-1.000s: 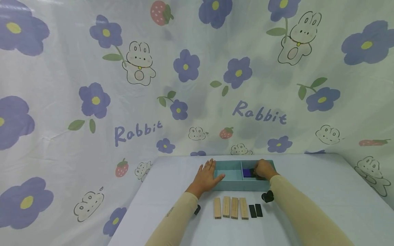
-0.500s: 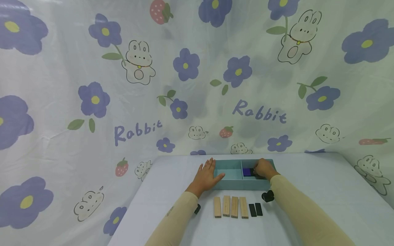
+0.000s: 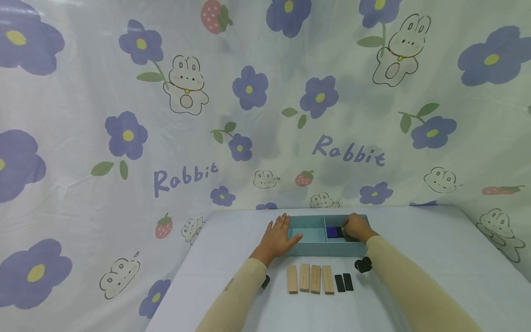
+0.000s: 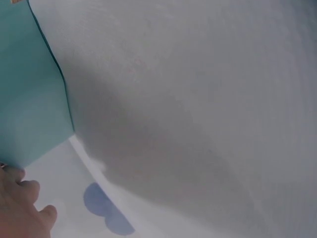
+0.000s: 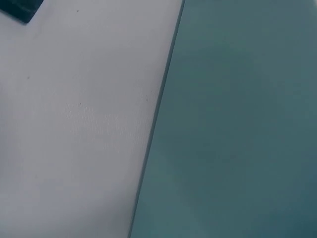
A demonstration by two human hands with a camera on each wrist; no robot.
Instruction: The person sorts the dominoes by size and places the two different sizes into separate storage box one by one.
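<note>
From the left edge of the bench (image 3: 199, 276), white cover runs across to the left hand (image 3: 274, 237), giving that arm room to swing outwards. Its fingers are straight and spread at the left end of the blue-green box (image 3: 323, 249), with the thumb over the rim. The box lies close to the middle of the bench's far edge, so there is little depth behind it. It looks stiff, thin-walled and light, likely to skid on the smooth cover if pushed; its end walls seem the best hold.

Nearer than the box stand four wooden blocks (image 3: 316, 279) in a row, their long sides pointing towards the far edge. They should be rigid, light and dry to the touch, best pinched across the long sides, though the narrow gaps leave scant space for fingertips.

Beyond the divider (image 3: 325, 230), the right compartment holds a purple piece (image 3: 333, 232) and, against its right side, a black piece (image 3: 339, 232). Both look flat and hard, so nails or an edge grip would suit. Two thin black tiles (image 3: 340, 283) lie right of the blocks, similarly low.

The right hand (image 3: 357, 227) is curled down into that compartment, beside the black piece; I cannot tell whether it pinches anything. The compartment walls crowd its knuckles, while bench stretches broadly towards the far right corner
</note>
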